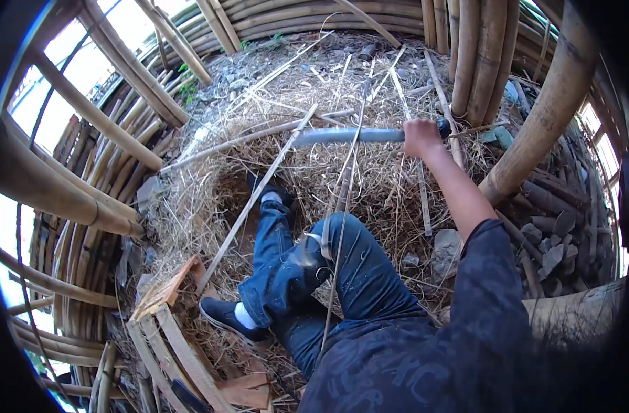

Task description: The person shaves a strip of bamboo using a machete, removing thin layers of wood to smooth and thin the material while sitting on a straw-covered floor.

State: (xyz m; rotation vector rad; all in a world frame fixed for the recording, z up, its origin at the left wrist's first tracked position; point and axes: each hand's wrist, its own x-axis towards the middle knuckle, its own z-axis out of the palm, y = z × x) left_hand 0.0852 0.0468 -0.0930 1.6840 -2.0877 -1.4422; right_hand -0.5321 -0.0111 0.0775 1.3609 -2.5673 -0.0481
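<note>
A: Blade (349, 135), long and grey, held level over the straw-littered ground (390, 199). The right hand (422, 137) is wrapped tight round its dark handle at the right end, arm stretched well forward; the tip points toward the person's left.

B: Reason for that hold?

A: Judgement only: a full fist at the far end gives reach and leverage, and level keeps the edge off the legs. A thin bamboo strip (342, 227) rises from the lap and crosses the blade near its middle; contact between them cannot be told.

B: Left hand?

A: Blurred patch at the raised knee (307, 251), seemingly at the lower part of that strip. Closed or open: cannot tell. The hands are well apart.

B: Surroundings?

A: Person seated, jeans, dark shoes (225, 315). A longer split cane (256, 199) lies diagonally just beside the left leg. Pale wooden slats (177, 344) near the left foot.

B: Room to move?

A: Tight. Thick bamboo poles (548, 110) stand just right of the handle hand, more poles (115, 124) lean on the left, stacked canes curve behind, stones (548, 255) to the right. Open space is mostly the straw patch ahead of the knees; a swing rightward would likely meet the poles.
</note>
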